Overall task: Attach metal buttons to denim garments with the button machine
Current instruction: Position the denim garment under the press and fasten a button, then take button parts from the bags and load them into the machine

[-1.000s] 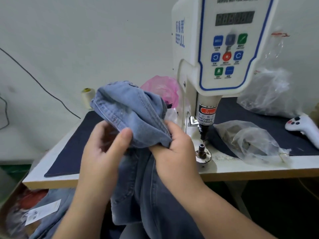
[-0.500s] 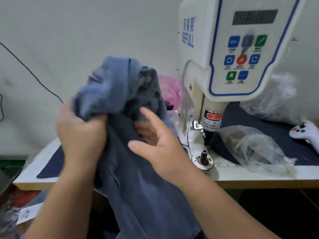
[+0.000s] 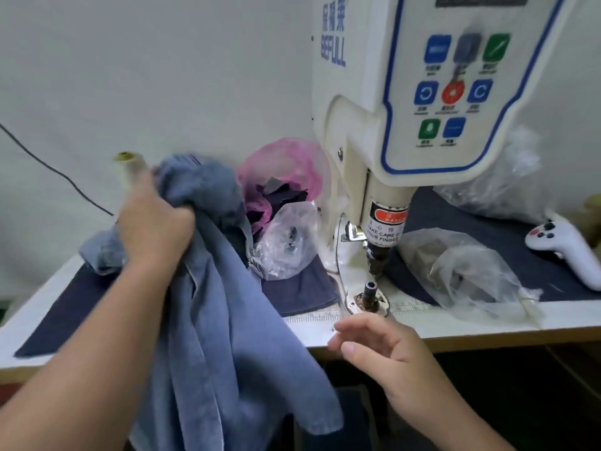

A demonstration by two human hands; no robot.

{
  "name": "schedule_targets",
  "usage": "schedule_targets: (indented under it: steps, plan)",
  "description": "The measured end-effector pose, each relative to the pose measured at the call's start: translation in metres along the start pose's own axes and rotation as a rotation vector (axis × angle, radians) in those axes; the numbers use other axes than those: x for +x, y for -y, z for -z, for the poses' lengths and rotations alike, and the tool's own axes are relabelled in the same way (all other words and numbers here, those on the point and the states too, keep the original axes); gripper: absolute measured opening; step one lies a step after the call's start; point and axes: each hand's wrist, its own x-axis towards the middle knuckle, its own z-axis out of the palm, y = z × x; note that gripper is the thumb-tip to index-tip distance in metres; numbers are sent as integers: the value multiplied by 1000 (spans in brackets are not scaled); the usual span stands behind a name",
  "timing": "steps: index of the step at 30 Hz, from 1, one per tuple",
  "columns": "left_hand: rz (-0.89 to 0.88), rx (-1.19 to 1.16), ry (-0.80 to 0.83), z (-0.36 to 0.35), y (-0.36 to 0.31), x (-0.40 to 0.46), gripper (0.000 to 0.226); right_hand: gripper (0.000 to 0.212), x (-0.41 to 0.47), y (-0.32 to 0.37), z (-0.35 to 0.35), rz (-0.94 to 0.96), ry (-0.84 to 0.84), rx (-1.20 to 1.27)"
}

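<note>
My left hand [image 3: 154,227] grips a bunched blue denim garment [image 3: 224,330] over the left part of the table; the cloth hangs down past the front edge. My right hand [image 3: 380,349] hovers at the table's front edge, fingers loosely spread, holding nothing, just below the lower die post [image 3: 370,292] of the white button machine [image 3: 419,92]. The machine's punch head [image 3: 377,262] stands above that post, nothing between them. A clear bag of metal parts [image 3: 468,275] lies to the right of the post.
A dark cloth mat [image 3: 65,314] covers the table [image 3: 487,330]. A pink bag of dark scraps [image 3: 283,177] and a small clear bag [image 3: 286,245] sit left of the machine. A white handheld controller [image 3: 566,245] lies far right. A thread cone [image 3: 128,167] stands behind my left hand.
My left hand has carried the denim down and left onto the table. My right hand has let go of the garment and moved right, toward the die post.
</note>
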Motion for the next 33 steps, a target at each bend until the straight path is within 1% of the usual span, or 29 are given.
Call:
schedule_targets:
  steps: [2,3,4,6,7,8,9,10,11,12,13,14,16,18,20,23,25,29,33]
  plan:
    - [-29,99,246,-20,-1,-31,51,30,-5,2,10,22,-41,-57]
    - [-34,156,329,-25,-1,-37,57,34,-8,5,17,38,-75,-92]
    - [-44,228,368,-29,-3,-35,65,35,-9,8,24,58,-115,-139]
    - [-25,380,388,-31,-11,-27,82,29,-11,16,39,88,-208,-219]
    - [-51,445,355,-30,-17,-31,87,22,-11,20,48,91,-262,-247]
    - [-135,469,279,-30,-22,-36,87,16,-9,22,59,90,-323,-282]
    - [-264,457,185,-29,-28,-43,80,13,-6,23,69,91,-385,-330]
    - [-428,415,91,-29,-33,-49,68,15,-2,23,80,89,-443,-385]
    - [-589,349,33,-33,-38,-56,52,17,4,22,90,72,-488,-441]
    - [-715,281,49,-38,-44,-63,35,18,10,20,100,37,-520,-509]
    - [-778,247,147,-45,-51,-68,22,22,17,18,109,-6,-537,-604]
    - [-790,267,275,-54,-55,-73,17,25,24,14,117,-45,-538,-716]
    - [-684,405,497,-73,-56,-78,20,29,36,3,128,-115,-536,-891]
    - [-542,504,592,-88,-50,-76,19,28,43,-11,133,-140,-569,-958]
    - [-443,542,629,-101,-41,-75,19,24,45,-24,131,-107,-620,-1050]
    - [-394,597,667,-108,-33,-72,23,20,47,-33,127,-87,-662,-1133]
    - [-406,602,700,-110,-34,-72,23,19,49,-33,127,-104,-671,-1147]
    - [-491,644,771,-109,-40,-74,28,20,48,-32,127,-101,-652,-1164]
    - [-422,684,810,-108,-46,-71,30,18,48,-30,131,-135,-608,-1130]
